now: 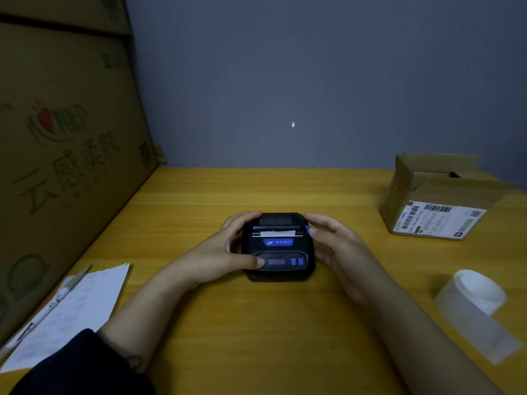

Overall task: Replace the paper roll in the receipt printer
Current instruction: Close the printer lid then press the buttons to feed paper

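A small black receipt printer (278, 248) with blue buttons sits in the middle of the yellow wooden table (256, 323). Its lid is closed and a short strip of white paper (277, 233) sticks out of the slot. My left hand (225, 253) grips the printer's left side, thumb on the front panel. My right hand (335, 246) cups the right side, with a fingertip at the blue latch (307, 228). A white paper roll (474, 292) lies on the table at the right, a long tail of paper unrolled toward me.
An open cardboard box (436, 201) with a shipping label stands at the back right. Large printed cartons (65, 155) wall off the left side. White sheets of paper with a pen (68, 312) lie at the front left. A grey wall is behind.
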